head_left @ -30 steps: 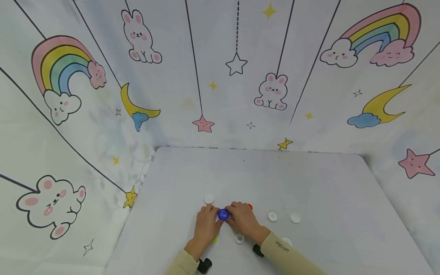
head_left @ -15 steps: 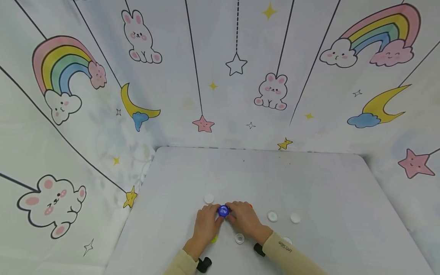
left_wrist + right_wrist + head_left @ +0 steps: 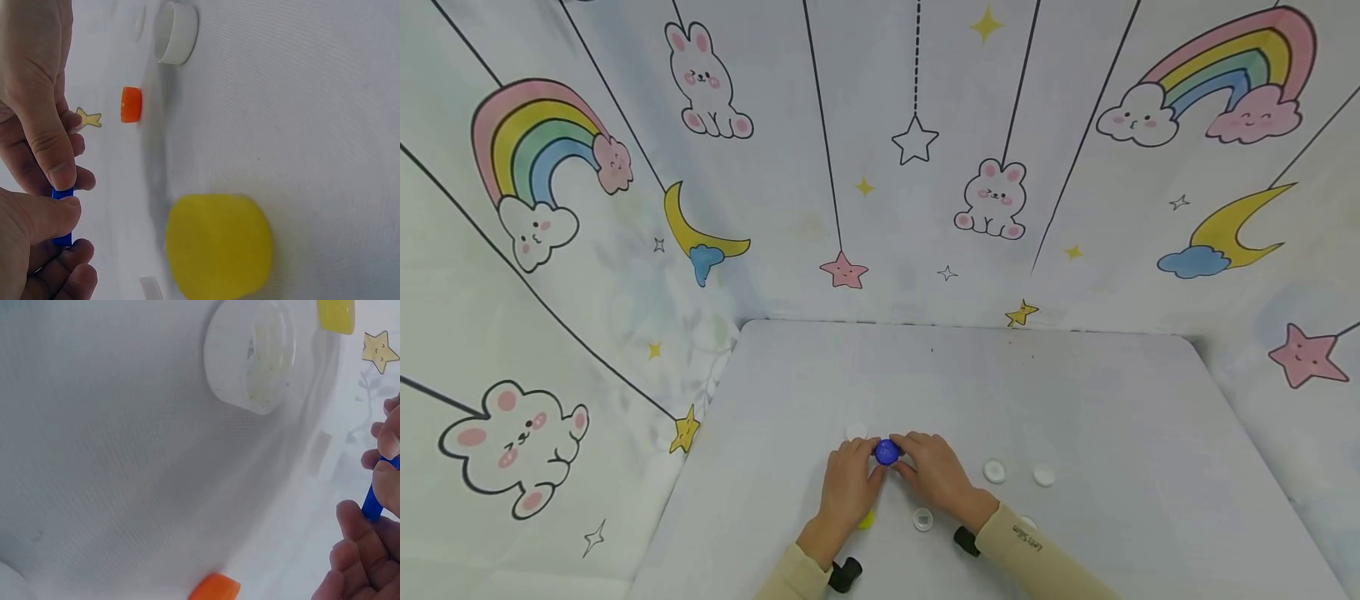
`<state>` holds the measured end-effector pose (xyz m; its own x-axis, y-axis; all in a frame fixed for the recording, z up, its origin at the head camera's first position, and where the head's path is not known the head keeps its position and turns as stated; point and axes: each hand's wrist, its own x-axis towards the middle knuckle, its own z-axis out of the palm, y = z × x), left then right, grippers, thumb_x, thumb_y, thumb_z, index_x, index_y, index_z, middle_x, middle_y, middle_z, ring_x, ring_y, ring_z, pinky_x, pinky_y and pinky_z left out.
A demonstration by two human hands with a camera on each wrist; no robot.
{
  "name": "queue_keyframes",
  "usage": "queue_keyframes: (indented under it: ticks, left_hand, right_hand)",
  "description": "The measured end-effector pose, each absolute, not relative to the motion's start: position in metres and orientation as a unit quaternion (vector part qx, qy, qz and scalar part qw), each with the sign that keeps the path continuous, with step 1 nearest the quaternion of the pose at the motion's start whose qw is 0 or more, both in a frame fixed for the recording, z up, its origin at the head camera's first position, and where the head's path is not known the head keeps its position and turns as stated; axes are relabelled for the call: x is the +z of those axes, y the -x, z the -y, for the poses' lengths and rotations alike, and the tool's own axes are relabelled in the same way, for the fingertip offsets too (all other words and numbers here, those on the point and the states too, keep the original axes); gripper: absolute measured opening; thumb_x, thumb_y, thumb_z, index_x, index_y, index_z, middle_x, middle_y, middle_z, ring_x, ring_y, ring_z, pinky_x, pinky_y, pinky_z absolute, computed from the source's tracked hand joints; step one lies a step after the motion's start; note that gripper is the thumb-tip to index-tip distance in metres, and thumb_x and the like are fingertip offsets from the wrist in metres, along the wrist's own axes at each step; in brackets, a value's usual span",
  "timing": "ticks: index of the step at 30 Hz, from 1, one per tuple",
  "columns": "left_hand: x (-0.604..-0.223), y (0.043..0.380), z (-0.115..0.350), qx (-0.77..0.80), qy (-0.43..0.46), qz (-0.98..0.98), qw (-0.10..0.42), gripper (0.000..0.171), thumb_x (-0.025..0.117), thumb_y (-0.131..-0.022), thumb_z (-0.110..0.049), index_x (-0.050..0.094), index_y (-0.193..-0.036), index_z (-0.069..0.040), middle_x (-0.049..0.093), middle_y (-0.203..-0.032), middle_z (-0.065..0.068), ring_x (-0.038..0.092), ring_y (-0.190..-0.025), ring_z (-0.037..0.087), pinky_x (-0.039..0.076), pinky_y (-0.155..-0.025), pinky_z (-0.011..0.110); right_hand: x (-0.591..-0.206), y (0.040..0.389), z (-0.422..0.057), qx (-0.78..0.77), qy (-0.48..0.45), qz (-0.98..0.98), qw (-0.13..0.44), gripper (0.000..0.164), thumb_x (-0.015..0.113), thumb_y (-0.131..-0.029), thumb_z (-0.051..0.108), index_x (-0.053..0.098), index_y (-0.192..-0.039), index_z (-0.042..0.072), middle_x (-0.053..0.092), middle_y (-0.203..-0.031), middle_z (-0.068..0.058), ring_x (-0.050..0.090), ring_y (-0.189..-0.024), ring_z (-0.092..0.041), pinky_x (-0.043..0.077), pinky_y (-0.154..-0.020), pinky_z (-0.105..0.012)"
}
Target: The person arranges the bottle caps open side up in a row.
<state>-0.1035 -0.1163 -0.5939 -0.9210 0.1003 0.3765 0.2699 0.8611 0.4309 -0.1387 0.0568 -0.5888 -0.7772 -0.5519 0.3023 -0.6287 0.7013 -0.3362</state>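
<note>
Both hands pinch one blue bottle cap (image 3: 887,452) between thumbs and fingers, in front of the body and raised off the table. My left hand (image 3: 848,492) grips its left side and my right hand (image 3: 942,477) its right side. In the left wrist view the blue cap's edge shows between the two thumbs; the right wrist view also catches the cap's side (image 3: 372,503). Below the left hand lies a yellow cap (image 3: 219,247), partly covered by it in the head view. An orange cap (image 3: 131,104) stands on the table near the right hand, which hides it from the head camera.
Several white caps lie around the hands: one (image 3: 856,431) beyond the left fingers, one (image 3: 922,520) between the forearms, two more (image 3: 995,472) to the right. Another white cap (image 3: 1028,522) peeks out behind the right sleeve. A printed cloth wall (image 3: 917,208) closes off the table's far edge.
Both hands have moved slightly away from the body with the blue cap, whose top has tilted a little. The orange cap has slipped out of the head view behind the right hand.
</note>
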Motion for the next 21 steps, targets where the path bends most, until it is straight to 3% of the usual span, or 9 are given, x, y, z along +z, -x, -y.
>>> queue_keyframes:
  ticks: [21]
  left_hand:
    - [-0.5926, 0.1012, 0.1144, -0.256, 0.089, 0.947, 0.172, 0.042, 0.081, -0.079, -0.017, 0.067, -0.118, -0.006, 0.069, -0.102, 0.003, 0.063, -0.093, 0.020, 0.046, -0.074, 0.034]
  right_hand:
    - [-0.5882, 0.1383, -0.0572, 0.251, -0.327, 0.905, 0.111, 0.044, 0.077, -0.085, 0.025, 0.064, -0.125, 0.015, 0.067, -0.097, 0.005, 0.061, -0.081, -0.008, 0.050, -0.072, -0.029]
